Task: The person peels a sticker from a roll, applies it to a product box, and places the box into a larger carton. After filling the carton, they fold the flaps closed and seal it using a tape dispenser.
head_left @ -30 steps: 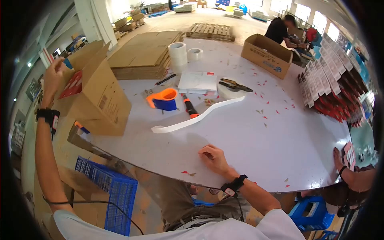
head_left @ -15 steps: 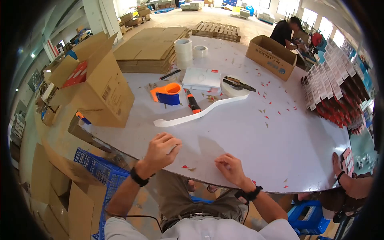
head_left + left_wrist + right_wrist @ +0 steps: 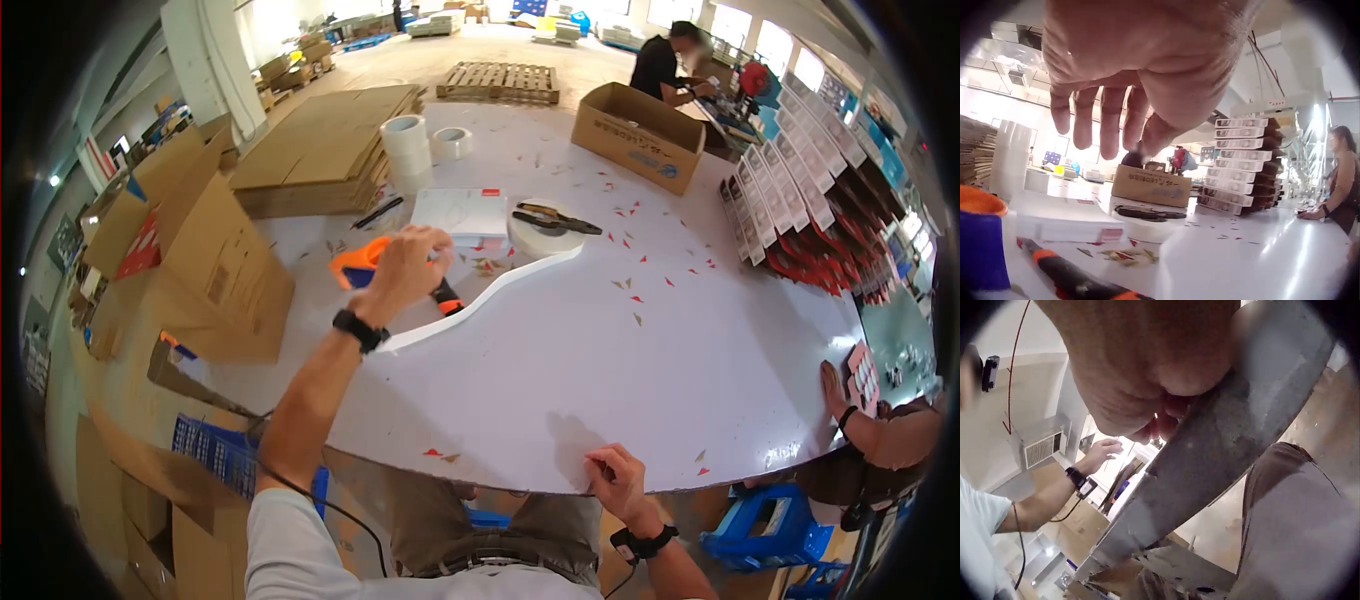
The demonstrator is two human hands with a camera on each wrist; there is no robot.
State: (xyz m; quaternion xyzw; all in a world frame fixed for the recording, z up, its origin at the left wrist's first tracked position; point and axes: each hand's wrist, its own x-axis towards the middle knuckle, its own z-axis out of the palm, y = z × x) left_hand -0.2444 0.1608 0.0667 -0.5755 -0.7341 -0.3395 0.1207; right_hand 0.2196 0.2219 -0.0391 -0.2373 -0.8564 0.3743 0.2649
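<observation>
Over the tools on the table, my left hand [image 3: 405, 268] hovers with its fingers relaxed and nothing in them. Below and beside it are an orange and blue tape dispenser [image 3: 357, 276] and a black and orange handled tool [image 3: 1072, 275], partly covered by the hand in the head view. From a white roll [image 3: 540, 241], a white strip [image 3: 500, 297] runs toward my left wrist. Pliers [image 3: 560, 218] lie on that roll, next to a white stack of paper [image 3: 455, 210]. My right hand [image 3: 620, 480], loosely curled and holding nothing, is at the table's near edge.
An open carton [image 3: 225, 275] with red contents stands at the left. Behind are flat cardboard sheets [image 3: 320, 140], clear tape rolls [image 3: 407, 155] and an open box [image 3: 640, 135]. Stacked packages [image 3: 800, 200] and another person's hand [image 3: 832, 390] are at the right.
My left hand has come from the open carton, across the table's near side, and then forward over the tape dispenser. The right hand has drawn back to the near edge.
</observation>
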